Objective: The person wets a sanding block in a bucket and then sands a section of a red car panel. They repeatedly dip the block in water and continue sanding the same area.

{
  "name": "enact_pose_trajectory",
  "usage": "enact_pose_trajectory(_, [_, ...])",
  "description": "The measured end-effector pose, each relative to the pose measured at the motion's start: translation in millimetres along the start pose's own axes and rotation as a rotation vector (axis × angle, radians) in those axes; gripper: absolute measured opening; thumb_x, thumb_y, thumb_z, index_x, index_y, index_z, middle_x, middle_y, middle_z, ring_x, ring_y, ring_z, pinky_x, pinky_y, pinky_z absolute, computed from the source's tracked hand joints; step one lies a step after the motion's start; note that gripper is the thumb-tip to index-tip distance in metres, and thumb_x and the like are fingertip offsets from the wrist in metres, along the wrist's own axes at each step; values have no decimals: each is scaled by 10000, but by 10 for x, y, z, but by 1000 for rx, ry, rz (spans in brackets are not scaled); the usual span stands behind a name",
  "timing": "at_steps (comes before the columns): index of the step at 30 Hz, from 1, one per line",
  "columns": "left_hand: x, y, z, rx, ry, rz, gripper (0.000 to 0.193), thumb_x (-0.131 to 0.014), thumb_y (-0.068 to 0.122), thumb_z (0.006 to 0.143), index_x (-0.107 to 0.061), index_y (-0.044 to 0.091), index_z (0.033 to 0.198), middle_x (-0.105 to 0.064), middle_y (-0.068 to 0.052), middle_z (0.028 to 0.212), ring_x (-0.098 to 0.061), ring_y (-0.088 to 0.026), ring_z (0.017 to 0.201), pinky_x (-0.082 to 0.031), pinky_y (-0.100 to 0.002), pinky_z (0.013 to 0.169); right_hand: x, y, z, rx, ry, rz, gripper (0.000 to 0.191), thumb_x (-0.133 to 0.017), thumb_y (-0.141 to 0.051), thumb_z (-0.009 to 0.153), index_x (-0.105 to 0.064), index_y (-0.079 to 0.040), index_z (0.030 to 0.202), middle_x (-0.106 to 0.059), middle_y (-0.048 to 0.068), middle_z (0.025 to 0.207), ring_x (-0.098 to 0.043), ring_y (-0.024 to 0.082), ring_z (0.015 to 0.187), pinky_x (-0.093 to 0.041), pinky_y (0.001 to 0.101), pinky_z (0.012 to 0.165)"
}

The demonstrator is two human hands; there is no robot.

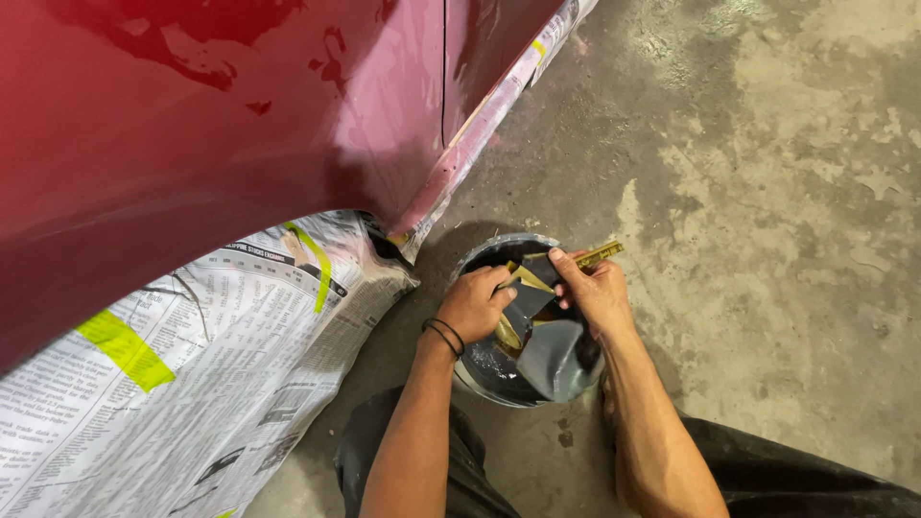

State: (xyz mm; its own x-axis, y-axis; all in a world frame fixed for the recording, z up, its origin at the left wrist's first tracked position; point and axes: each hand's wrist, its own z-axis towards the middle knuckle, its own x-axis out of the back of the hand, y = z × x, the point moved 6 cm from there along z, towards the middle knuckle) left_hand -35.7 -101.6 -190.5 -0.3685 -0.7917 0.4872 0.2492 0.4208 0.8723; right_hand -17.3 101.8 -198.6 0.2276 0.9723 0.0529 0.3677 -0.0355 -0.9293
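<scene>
A: Two hands over one bucket, that's the core of it. Start far left, though?

B: Far left: newspaper masking (182,384) over the wheel opening, held with strips of yellow-green tape (125,350). Above it, the glossy red car panel (211,115), with a door seam running down near its right edge.

A: Moving right?

B: More taped paper along the sill (499,101). Then the left hand (473,305), black bands (445,336) on the wrist, fingers curled and pinched shut on the near edge of a sheet of sandpaper (531,297), grey face up, tan backing showing at the folds.

A: Where does the sheet sit?

B: Inside the bucket (480,369), a round dark one standing on the concrete floor (767,192) just beside the sill. A second grey sheet (554,357) lies lower in it; the inside looks wet.

A: Right hand?

B: Right hand (597,293) closed on the sheet's far edge, thumb on top, with a tan strip (600,254) sticking out past the fingertips over the rim. Whether that strip is part of the same sheet, can't tell.

A: Bottom edge?

B: Dark trousers (767,480), knees either side of the bucket.
</scene>
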Motion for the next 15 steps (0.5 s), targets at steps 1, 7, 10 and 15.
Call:
enact_pose_trajectory(1, [8, -42, -2, 25, 4, 17, 189, -675, 222, 913, -657, 50, 988, -672, -168, 928, -659, -390, 941, -509, -492, 798, -5, 35, 3, -13, 0, -10, 320, -736, -324, 959, -715, -5, 940, -647, 52, 748, -598, 142, 634, -487, 307, 539])
enact_pose_trajectory(7, [47, -147, -48, 19, 164, 27, 151, -626, 149, 881, -673, 71, 1002, -699, -174, 950, -670, -401, 926, -533, -504, 800, -121, 215, 42, 38, -43, -39, 322, -719, -357, 963, -715, -42, 896, -653, -1, 761, -605, 70, 664, -536, 253, 554])
enact_pose_trajectory(10, [13, -242, -36, 87, 148, 99, 131, -621, 130, 877, -674, 69, 980, -710, -174, 952, -672, -403, 934, -528, -515, 795, -75, 250, 47, 16, 93, 2, 335, -726, -369, 932, -714, -36, 895, -660, 19, 723, -623, 98, 605, -530, 272, 524])
enact_pose_trajectory(15, [-75, -357, -83, 162, 84, 219, 171, -643, 148, 856, -706, 97, 1007, -715, -168, 995, -672, -393, 967, -535, -511, 842, 44, 212, -13, -8, 277, 61, 394, -741, -400, 923, -701, -25, 811, -655, 29, 658, -585, 130, 545, -467, 277, 498])
